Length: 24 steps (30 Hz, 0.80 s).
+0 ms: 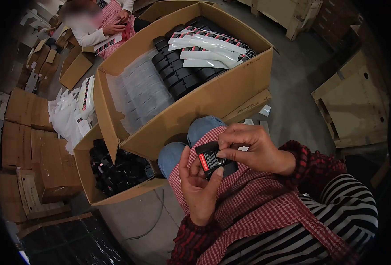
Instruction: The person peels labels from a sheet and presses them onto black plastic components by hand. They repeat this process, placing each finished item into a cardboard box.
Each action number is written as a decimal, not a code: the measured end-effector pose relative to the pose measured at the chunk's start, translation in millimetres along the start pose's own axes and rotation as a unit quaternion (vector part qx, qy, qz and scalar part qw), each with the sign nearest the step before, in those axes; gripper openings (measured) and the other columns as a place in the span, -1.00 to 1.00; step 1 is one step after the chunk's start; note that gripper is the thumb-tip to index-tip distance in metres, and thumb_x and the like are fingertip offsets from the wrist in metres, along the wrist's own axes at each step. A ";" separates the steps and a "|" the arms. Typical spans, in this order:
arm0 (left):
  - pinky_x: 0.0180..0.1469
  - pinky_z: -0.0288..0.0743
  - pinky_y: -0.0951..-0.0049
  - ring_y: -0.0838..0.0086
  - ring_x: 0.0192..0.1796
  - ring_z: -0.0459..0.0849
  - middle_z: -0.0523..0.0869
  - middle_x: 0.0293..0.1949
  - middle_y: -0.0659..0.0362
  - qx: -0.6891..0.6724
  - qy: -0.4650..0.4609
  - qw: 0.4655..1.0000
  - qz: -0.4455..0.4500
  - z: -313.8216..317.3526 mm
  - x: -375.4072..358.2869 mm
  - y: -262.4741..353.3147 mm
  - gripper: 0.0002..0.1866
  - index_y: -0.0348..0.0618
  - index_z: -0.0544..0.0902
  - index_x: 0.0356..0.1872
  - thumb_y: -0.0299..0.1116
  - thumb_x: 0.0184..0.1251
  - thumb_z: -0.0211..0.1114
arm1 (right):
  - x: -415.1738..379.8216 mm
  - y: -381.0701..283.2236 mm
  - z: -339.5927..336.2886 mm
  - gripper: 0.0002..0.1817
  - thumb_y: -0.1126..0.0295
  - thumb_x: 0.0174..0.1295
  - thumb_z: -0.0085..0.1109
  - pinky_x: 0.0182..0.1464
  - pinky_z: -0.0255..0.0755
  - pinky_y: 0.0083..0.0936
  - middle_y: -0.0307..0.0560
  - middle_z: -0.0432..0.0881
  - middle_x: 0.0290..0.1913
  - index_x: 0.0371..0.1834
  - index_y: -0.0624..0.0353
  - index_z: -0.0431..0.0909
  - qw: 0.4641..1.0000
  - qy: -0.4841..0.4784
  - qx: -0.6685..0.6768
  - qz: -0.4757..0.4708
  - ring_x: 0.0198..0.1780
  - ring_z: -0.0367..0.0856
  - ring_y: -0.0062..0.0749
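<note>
A small black case (230, 168) with a red and black label (210, 161) is held over my lap. My left hand (200, 187) grips it from below and the side, with the thumb on its lower edge. My right hand (250, 148) is closed at the label's right side, thumb and forefinger pinched on the case's surface. A small whitish piece shows by the right fingers, too small to make out. Beyond my knees is a large cardboard box (195, 97) with rows of black cases (173, 73), clear plastic trays (138, 88) and label strips (213, 44) on top.
A lower box (116, 196) holds several black parts (116, 170). White plastic bags (65, 112) and stacked cartons (54, 163) are at the left. Another person (109, 22) sits at the top left, holding something. A wooden crate (354, 101) stands at the right.
</note>
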<state>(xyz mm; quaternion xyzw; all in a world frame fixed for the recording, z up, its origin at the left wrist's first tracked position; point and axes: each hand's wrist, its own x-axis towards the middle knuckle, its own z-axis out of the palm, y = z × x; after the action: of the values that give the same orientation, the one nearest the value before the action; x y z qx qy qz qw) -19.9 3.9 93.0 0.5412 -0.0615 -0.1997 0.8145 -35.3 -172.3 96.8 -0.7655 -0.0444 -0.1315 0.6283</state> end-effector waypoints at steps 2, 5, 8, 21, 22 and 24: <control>0.27 0.40 0.38 0.38 0.20 0.55 0.54 0.18 -0.03 0.006 0.005 1.000 -0.006 0.1 -0.4 0.0 -0.17 -0.22 0.07 0.47 -0.73 0.20 0.27 | -0.7 0.4 0.2 -0.78 0.58 0.09 0.41 -0.27 0.52 -0.61 -0.14 0.64 -0.29 -0.19 0.28 0.66 1.000 -0.003 0.005 -0.003 -0.28 0.61 -0.56; 0.27 0.40 0.37 0.37 0.21 0.54 0.54 0.18 -0.03 0.000 0.008 1.000 -0.001 0.1 -0.3 -1.6 -0.17 -0.23 0.07 0.47 -0.74 0.20 0.27 | -0.7 -1.2 0.8 -0.78 0.59 0.08 0.40 -0.27 0.51 -0.61 -0.14 0.63 -0.28 -0.18 0.28 0.66 1.000 -0.002 0.002 0.004 -0.28 0.62 -0.55; 0.27 0.40 0.36 0.37 0.21 0.54 0.54 0.18 -0.03 -0.012 0.012 1.000 -0.011 -0.5 -1.3 -1.4 -0.17 -0.24 0.08 0.46 -0.74 0.20 0.27 | -0.9 -2.3 1.2 -0.79 0.61 0.07 0.40 -0.28 0.51 -0.61 -0.13 0.63 -0.27 -0.20 0.29 0.66 1.000 -0.003 -0.016 0.000 -0.29 0.61 -0.55; 0.30 0.38 0.33 0.34 0.21 0.55 0.54 0.18 -0.05 -0.028 0.025 0.999 -0.018 1.4 -3.2 -2.7 -0.18 -0.28 0.07 0.45 -0.72 0.20 0.29 | -3.9 0.7 6.2 -0.81 0.58 0.08 0.38 -0.40 0.53 -0.63 -0.13 0.63 -0.30 -0.22 0.23 0.64 0.999 0.026 -0.023 -0.032 -0.38 0.64 -0.54; 0.29 0.38 0.34 0.35 0.21 0.55 0.54 0.18 -0.05 -0.029 0.026 0.999 -0.019 1.6 -3.3 -2.6 -0.18 -0.28 0.06 0.45 -0.72 0.20 0.29 | -4.6 0.8 5.8 -0.80 0.58 0.07 0.38 -0.40 0.51 -0.63 -0.13 0.63 -0.29 -0.22 0.24 0.64 0.999 0.024 -0.020 -0.039 -0.38 0.63 -0.54; 0.29 0.38 0.34 0.35 0.21 0.55 0.54 0.18 -0.05 -0.031 0.029 0.999 -0.020 2.5 -3.0 -1.7 -0.18 -0.28 0.06 0.45 -0.71 0.20 0.29 | -5.1 1.7 5.7 -0.80 0.59 0.07 0.39 -0.40 0.50 -0.63 -0.12 0.63 -0.29 -0.22 0.25 0.64 0.999 0.020 -0.017 -0.047 -0.38 0.63 -0.54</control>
<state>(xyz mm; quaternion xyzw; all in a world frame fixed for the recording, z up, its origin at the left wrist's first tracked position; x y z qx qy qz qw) -23.9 2.3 92.8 0.5227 -0.0209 -0.2024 0.8279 -39.0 -166.6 92.9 -0.7704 -0.0653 -0.1767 0.6092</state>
